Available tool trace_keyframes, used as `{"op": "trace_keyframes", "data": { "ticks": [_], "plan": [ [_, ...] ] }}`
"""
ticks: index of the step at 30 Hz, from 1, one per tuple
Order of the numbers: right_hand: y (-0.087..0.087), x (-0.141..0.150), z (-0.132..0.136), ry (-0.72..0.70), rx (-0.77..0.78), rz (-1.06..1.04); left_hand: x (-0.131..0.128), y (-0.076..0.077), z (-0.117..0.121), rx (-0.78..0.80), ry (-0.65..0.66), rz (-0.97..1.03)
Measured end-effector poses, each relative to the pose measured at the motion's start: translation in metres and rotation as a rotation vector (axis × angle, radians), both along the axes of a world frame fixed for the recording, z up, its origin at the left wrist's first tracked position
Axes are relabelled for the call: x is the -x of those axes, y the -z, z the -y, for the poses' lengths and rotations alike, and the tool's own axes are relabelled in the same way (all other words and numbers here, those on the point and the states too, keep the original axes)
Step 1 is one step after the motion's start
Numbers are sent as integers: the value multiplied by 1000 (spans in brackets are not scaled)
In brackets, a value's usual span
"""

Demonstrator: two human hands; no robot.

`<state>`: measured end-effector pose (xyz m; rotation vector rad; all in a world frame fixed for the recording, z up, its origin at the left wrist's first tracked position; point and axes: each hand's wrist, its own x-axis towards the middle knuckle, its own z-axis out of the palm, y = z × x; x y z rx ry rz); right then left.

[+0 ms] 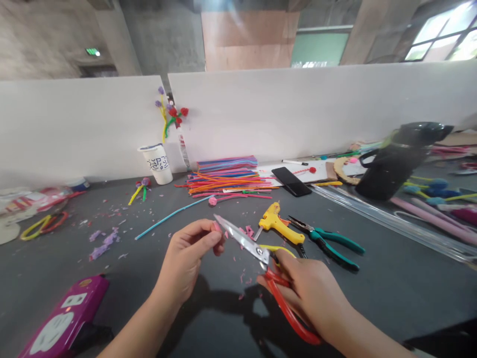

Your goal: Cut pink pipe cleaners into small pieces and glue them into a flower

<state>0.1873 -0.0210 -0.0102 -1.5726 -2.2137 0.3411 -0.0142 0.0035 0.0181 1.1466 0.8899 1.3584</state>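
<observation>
Between the thumb and fingers of my left hand (192, 256) is a small pink piece (217, 226), mostly covered by the fingertips; its exact kind is hard to make out. My right hand (311, 291) grips red-handled scissors (263, 253), whose blade tips reach up to the pink piece. The blades look nearly closed. Pink scraps (249, 231) lie on the dark table behind and below the scissors. Just beyond my right hand rest a yellow glue gun (281, 223) and teal-handled pliers (331, 243).
Behind are a pile of coloured pipe cleaners (227, 179), a black phone (291, 181) and a paper cup (156, 164). A black jug (397, 164) and clear rods (383, 219) stand and lie to the right. A magenta power strip (70, 318) is at front left.
</observation>
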Motion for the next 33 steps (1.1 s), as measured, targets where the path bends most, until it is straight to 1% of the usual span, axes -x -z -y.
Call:
{"op": "trace_keyframes", "data": {
  "ticks": [2,5,8,12,17,19,22,26,28,30,33],
  "plan": [
    [-2,1,-1,20,117,-195,-1,-1,0,50,37,-7],
    [-10,6,-3,2,291,-506,-4,0,1,121,160,-33],
    [-17,12,-4,7,380,-700,-10,5,3,173,290,-62],
    [-21,18,-7,-20,442,-833,-17,12,6,247,409,-116],
    [-22,23,-8,-63,539,-865,-18,13,7,294,490,-192],
    [-24,24,-8,-55,542,-863,-18,13,6,267,488,-233],
    [-25,26,-8,-43,469,-835,-19,13,7,212,441,-296],
    [-21,28,-8,-4,402,-747,-23,15,10,222,401,-365],
    [-18,26,-9,-15,376,-733,-24,15,10,221,386,-365],
    [-15,23,-9,-32,326,-719,-22,13,9,208,319,-328],
    [-10,17,-8,-32,213,-570,-15,9,5,151,132,-217]
  ]
}}
